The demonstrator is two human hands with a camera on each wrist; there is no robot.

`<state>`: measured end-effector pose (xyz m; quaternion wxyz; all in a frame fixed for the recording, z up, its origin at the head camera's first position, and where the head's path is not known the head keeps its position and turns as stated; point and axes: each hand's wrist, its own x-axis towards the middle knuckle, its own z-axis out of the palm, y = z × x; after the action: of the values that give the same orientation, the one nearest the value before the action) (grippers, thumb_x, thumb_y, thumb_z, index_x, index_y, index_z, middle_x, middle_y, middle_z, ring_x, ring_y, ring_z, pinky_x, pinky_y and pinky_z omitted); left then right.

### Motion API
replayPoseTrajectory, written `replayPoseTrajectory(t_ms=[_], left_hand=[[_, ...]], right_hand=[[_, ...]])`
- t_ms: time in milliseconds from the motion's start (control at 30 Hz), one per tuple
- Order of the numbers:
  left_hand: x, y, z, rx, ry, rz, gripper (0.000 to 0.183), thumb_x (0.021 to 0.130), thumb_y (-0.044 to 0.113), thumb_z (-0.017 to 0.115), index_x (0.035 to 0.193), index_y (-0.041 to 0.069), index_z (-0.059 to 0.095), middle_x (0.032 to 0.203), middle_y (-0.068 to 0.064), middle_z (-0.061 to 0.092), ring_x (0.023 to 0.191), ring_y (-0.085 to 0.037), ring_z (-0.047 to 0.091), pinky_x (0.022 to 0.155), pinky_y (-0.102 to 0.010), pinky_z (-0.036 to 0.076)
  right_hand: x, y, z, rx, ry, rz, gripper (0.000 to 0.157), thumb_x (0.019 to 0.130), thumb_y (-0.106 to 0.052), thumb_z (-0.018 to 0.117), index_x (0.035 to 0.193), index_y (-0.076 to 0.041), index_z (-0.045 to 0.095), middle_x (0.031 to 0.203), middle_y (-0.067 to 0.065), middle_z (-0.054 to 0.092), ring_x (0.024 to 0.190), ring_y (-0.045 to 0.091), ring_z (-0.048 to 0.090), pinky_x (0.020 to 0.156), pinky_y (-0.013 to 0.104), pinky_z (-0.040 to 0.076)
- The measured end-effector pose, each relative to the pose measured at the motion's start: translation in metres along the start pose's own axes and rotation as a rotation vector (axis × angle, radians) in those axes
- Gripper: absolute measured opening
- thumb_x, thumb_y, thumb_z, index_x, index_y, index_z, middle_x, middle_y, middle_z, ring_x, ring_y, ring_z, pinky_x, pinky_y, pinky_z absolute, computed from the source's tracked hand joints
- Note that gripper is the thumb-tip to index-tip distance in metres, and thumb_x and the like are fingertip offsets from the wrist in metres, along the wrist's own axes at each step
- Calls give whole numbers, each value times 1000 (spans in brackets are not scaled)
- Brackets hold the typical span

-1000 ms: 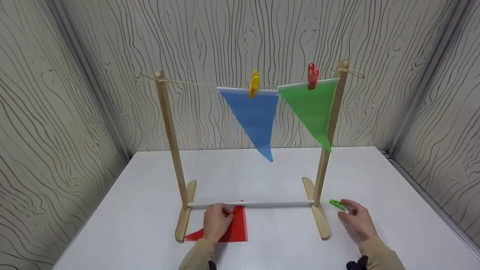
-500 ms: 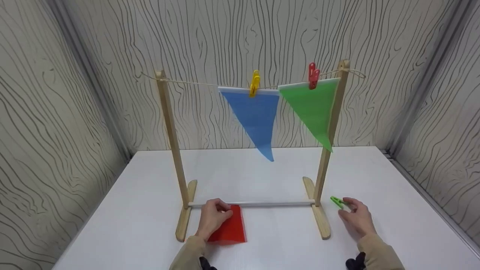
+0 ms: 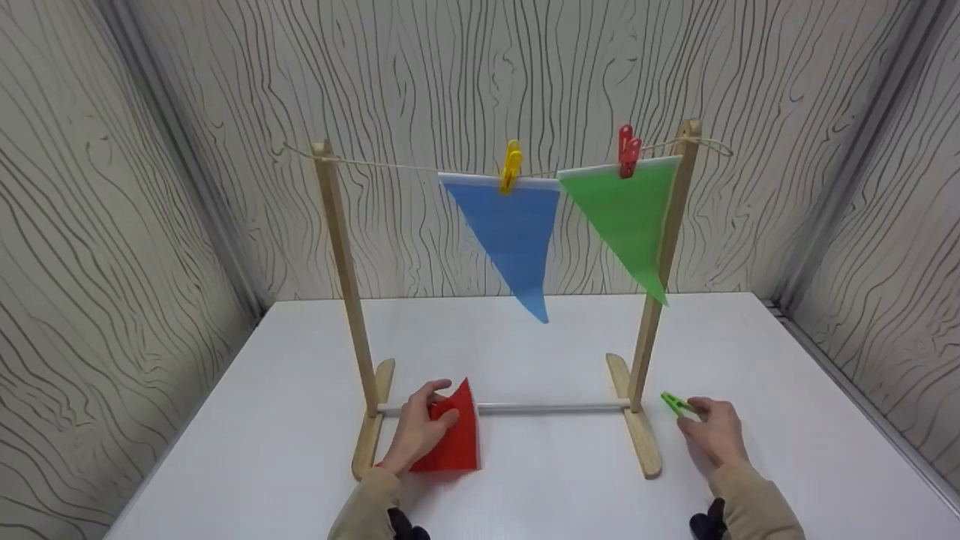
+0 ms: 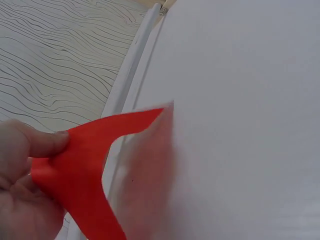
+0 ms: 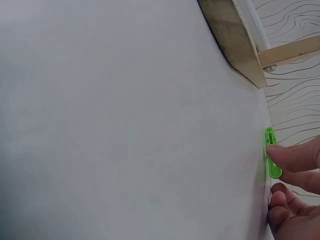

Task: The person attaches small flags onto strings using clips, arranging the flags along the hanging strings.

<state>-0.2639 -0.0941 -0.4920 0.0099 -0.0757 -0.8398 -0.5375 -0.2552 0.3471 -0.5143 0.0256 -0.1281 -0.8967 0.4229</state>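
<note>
My left hand (image 3: 421, 426) pinches a red pennant (image 3: 461, 442) between thumb and fingers, in front of the stand's left foot. In the left wrist view the pennant (image 4: 85, 160) bends in a curve over the white table, its corner near the surface. Out to the right of the stand, my right hand (image 3: 716, 431) holds a small green clothespin (image 3: 677, 405) between thumb and forefinger. The right wrist view shows the clothespin (image 5: 271, 150) close over the tabletop, the other fingers curled beneath.
A wooden stand (image 3: 345, 285) carries a string (image 3: 390, 165). On it hang a blue pennant (image 3: 510, 240) under a yellow clothespin (image 3: 511, 166) and a green pennant (image 3: 630, 217) under a red clothespin (image 3: 628, 152). A white rod (image 3: 555, 408) joins the stand's feet.
My left hand has lifted the red pennant's upper part off the table and shifted slightly left and away. In my right hand the green clothespin has turned a little, its arms now visibly spread.
</note>
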Motion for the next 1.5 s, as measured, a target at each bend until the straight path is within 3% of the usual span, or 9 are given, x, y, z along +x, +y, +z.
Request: replayPoseTrajectory(t_ms=[233,433,600,733,1000,1233,1500], left_hand=[[2,5,-3,-48,4,-54,53,93,5,67,143,10,50,128,-13,64,114,-26,63,99,-49,57],[2,6,-6,-105,25,-25,53,93,3,66,142,14,49,132,-15,65,116,-29,64,96,-49,58],[4,7,-9,-114,71,8,52,93,3,65,142,10,49,123,-16,70,108,-25,66,95,-47,59],[6,7,-9,-124,130,35,49,92,8,69,138,6,52,114,-16,74,100,-23,67,93,-45,60],[6,10,-11,-135,210,17,45,88,23,78,128,12,61,113,-12,75,104,-24,70,93,-42,60],[6,13,-13,-132,255,58,43,87,26,80,124,11,66,112,-11,75,101,-23,70,92,-40,61],[7,16,-15,-166,308,48,41,85,26,81,121,11,69,116,-10,72,100,-21,66,92,-35,60]], right_hand=[[2,0,1,-34,14,-9,49,93,-8,61,132,19,48,135,43,45,129,57,41,112,65,34],[3,-2,-1,-45,-27,-9,59,93,-15,64,135,21,44,138,45,41,131,59,38,112,64,35],[3,-5,-2,-36,-64,10,68,95,-27,66,138,19,42,142,45,36,134,60,35,113,65,34],[3,-6,-1,-77,-44,-6,68,93,-30,68,133,20,46,136,45,39,127,59,42,108,64,39],[5,-10,2,-144,8,-21,60,91,-26,69,123,21,52,120,41,48,109,51,53,92,56,49],[6,-11,4,-186,49,-33,50,90,-22,68,117,18,55,112,37,51,103,48,54,87,55,48],[6,-11,5,-179,82,-43,37,90,-11,63,113,17,57,106,33,56,100,44,56,85,53,46]])
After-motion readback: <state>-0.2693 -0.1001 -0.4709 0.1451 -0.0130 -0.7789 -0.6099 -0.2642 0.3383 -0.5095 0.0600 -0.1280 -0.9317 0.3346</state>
